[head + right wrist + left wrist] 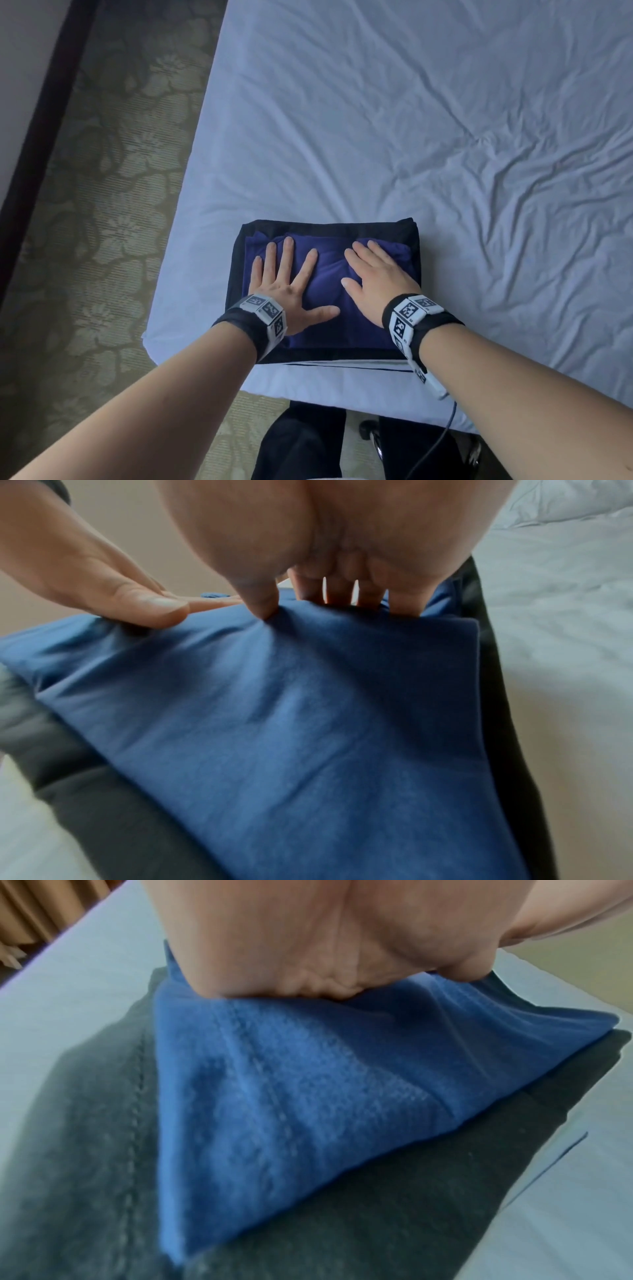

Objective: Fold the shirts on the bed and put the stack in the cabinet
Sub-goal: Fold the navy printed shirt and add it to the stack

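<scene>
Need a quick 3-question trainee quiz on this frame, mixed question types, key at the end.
1. True or false: both the left hand and the right hand lie flat, fingers straight, on the blue shirt.
2. Multiple choice: what lies directly under the blue shirt? A) bare bed sheet B) folded black shirt C) a pillow
3. Fill in: the stack sits near the ___ edge of the bed, the one closest to the person.

Key: 1 true; 2 B; 3 near
</scene>
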A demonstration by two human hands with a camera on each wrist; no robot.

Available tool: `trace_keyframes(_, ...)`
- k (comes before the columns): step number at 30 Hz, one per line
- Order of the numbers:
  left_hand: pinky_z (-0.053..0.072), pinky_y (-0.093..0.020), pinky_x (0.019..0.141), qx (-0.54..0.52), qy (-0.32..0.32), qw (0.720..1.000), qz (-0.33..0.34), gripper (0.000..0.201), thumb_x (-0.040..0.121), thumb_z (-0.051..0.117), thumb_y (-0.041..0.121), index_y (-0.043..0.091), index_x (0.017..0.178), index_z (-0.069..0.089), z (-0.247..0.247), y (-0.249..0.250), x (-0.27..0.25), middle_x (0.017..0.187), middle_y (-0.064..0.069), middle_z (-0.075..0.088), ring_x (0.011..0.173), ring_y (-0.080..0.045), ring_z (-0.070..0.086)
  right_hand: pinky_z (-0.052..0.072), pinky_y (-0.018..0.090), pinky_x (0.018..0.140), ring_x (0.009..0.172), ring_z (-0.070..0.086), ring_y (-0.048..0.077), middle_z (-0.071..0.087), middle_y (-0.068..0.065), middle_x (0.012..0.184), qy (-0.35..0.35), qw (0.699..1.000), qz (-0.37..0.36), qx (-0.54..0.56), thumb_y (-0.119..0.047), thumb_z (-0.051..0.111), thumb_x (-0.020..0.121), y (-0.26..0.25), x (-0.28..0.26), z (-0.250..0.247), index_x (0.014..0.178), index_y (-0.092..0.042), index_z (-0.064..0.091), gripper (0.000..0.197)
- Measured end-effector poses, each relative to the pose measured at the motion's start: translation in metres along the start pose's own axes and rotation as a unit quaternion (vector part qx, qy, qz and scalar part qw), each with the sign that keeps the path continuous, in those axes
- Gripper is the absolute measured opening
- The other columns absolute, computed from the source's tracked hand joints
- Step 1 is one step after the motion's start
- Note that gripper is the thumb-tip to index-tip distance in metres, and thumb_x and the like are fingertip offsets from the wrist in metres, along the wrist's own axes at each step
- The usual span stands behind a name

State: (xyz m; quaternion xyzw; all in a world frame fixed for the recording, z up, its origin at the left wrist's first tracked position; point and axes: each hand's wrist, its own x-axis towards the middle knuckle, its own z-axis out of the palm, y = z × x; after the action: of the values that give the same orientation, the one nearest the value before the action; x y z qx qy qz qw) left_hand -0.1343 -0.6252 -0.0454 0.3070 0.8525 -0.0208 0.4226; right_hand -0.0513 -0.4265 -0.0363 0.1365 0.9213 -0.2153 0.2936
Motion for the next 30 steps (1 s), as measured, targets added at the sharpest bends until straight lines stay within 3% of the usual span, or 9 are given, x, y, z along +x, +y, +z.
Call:
trace_keyframes(6, -0.015, -0.055, 0.122, -0.003, 0.003, 1.0, -0.021, 0.109, 0.062, -0.004, 0.102, 0.045, 0.15, -0.035, 0.009, -0.001, 0.018, 0.149, -0.001, -0.054, 0.147, -0.035, -0.037, 0.01, 0.041, 0.126, 0.156, -0.003, 0.016, 0.006, -0.009, 0.169, -0.006, 1.0, 0.0, -0.01, -0.045, 0.035, 0.105, 0.003, 0.02, 0.011, 0.16, -0.027, 0.017, 0.061)
trace_keyframes(11, -0.017, -0.058, 0.12, 0.0, 0.0, 0.999, -0.043, 0.108, 0.062, -0.007, 0.102, 0.042, 0.146, -0.041, 0.015, 0.0, 0.042, 0.153, -0.007, -0.051, 0.144, -0.037, -0.042, -0.004, 0.042, 0.126, 0.155, -0.013, 0.016, -0.008, -0.011, 0.169, -0.01, 0.999, 0.023, -0.021, -0.049, 0.029, 0.104, 0.005, 0.045, 0.023, 0.162, -0.03, 0.003, 0.066)
trace_keyframes(16, -0.016, -0.06, 0.12, 0.018, 0.027, 0.999, -0.039, 0.108, 0.069, -0.001, 0.101, 0.038, 0.146, -0.043, 0.029, 0.0, 0.037, 0.153, -0.012, -0.051, 0.144, -0.04, -0.042, -0.01, 0.042, 0.125, 0.154, -0.02, 0.016, -0.018, -0.011, 0.167, 0.003, 0.999, 0.022, -0.035, -0.057, 0.014, 0.095, 0.008, 0.037, 0.041, 0.161, -0.031, -0.006, 0.073)
trace_keyframes(19, -0.015, -0.061, 0.12, 0.027, 0.045, 0.998, -0.036, 0.108, 0.07, 0.0, 0.1, 0.035, 0.146, -0.043, 0.033, 0.001, 0.04, 0.153, -0.015, -0.05, 0.144, -0.041, -0.04, -0.012, 0.041, 0.124, 0.152, -0.024, 0.014, -0.02, -0.011, 0.167, 0.006, 0.999, 0.023, -0.03, -0.055, 0.021, 0.099, 0.012, 0.039, 0.047, 0.16, -0.032, -0.008, 0.072)
trace_keyframes(22, -0.014, -0.062, 0.12, 0.032, 0.057, 0.997, -0.033, 0.11, 0.073, 0.005, 0.099, 0.033, 0.15, -0.038, 0.038, 0.001, 0.042, 0.155, -0.017, -0.047, 0.145, -0.043, -0.038, -0.012, 0.042, 0.124, 0.153, -0.023, 0.015, -0.018, -0.01, 0.167, 0.028, 0.999, 0.017, -0.044, -0.057, 0.015, 0.096, 0.014, 0.04, 0.057, 0.161, -0.03, -0.007, 0.074)
trace_keyframes(26, -0.014, -0.062, 0.12, 0.036, 0.06, 0.997, -0.042, 0.11, 0.072, 0.003, 0.099, 0.033, 0.151, -0.037, 0.037, 0.003, 0.041, 0.155, -0.016, -0.047, 0.145, -0.042, -0.039, -0.012, 0.042, 0.124, 0.153, -0.02, 0.017, -0.015, -0.008, 0.168, 0.037, 0.998, 0.017, -0.04, -0.056, 0.021, 0.098, 0.012, 0.039, 0.057, 0.161, -0.029, -0.004, 0.073)
trace_keyframes(29, -0.015, -0.058, 0.121, 0.005, 0.044, 0.998, -0.042, 0.107, 0.066, -0.008, 0.1, 0.039, 0.15, -0.037, 0.02, 0.003, 0.031, 0.155, -0.01, -0.048, 0.146, -0.037, -0.039, -0.012, 0.042, 0.124, 0.153, -0.022, 0.015, -0.018, -0.01, 0.167, -0.012, 0.999, 0.03, -0.036, -0.053, 0.028, 0.102, 0.003, 0.037, 0.035, 0.161, -0.031, -0.007, 0.072)
trace_keyframes(30, -0.015, -0.055, 0.123, -0.017, 0.045, 0.998, -0.039, 0.104, 0.067, -0.008, 0.099, 0.043, 0.152, -0.033, 0.011, 0.002, 0.028, 0.158, -0.005, -0.046, 0.148, -0.034, -0.036, -0.009, 0.042, 0.125, 0.154, -0.018, 0.016, -0.013, -0.01, 0.169, -0.024, 0.999, 0.032, -0.033, -0.052, 0.032, 0.102, -0.002, 0.038, 0.02, 0.161, -0.03, -0.002, 0.072)
